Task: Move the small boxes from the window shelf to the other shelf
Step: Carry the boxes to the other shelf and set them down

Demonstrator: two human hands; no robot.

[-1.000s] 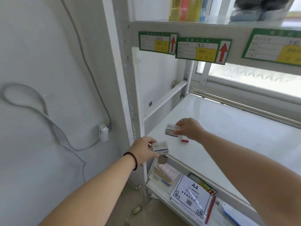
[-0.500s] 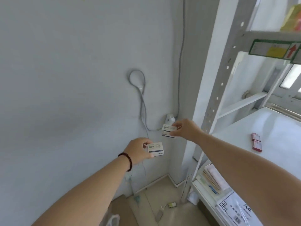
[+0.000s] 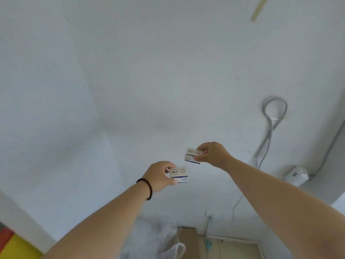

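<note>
White wall [image 3: 130, 90] — looped grey cable [image 3: 268, 128]; corner floor [image 3: 233, 247]

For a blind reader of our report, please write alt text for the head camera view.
Two outstretched bare hands each pinch a small white box: left hand holds one box, right hand a stack of two. Behind is a white wall with a looped cable.
</note>
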